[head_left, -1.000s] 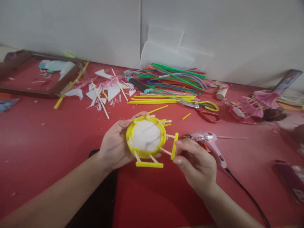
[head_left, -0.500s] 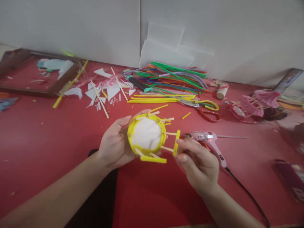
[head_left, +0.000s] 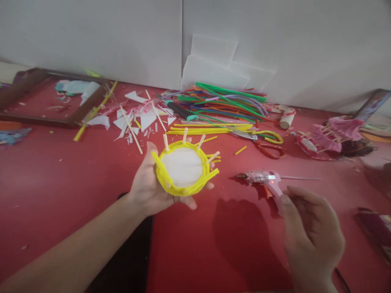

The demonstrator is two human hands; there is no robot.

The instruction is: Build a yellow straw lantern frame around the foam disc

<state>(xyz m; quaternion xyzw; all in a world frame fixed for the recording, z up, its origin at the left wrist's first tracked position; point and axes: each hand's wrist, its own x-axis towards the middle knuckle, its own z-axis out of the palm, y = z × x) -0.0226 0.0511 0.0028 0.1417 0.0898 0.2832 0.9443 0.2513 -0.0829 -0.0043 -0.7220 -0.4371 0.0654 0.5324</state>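
Observation:
My left hand (head_left: 152,187) is closed under a round craft piece (head_left: 182,167): a white disc ringed with yellow pipe cleaner, with several short wooden sticks poking out of its rim. It is held above the red table (head_left: 76,179). My right hand (head_left: 311,232) is low at the right with its fingers loosely apart and nothing in them. Its fingertips are close to the handle of a pink glue gun (head_left: 265,181) that lies on the table with a small red light lit.
A pile of coloured pipe cleaners (head_left: 220,103) and scissors (head_left: 264,140) lie behind the craft piece. White foam scraps and sticks (head_left: 137,118) are scattered left of them. A wooden frame (head_left: 45,97) sits far left, a pink craft (head_left: 332,134) far right, white foam sheets (head_left: 220,65) against the wall.
My right hand let go of the yellow bar on the craft piece and dropped back to the right, beside the glue gun. My left hand turned the piece so its sticks point up.

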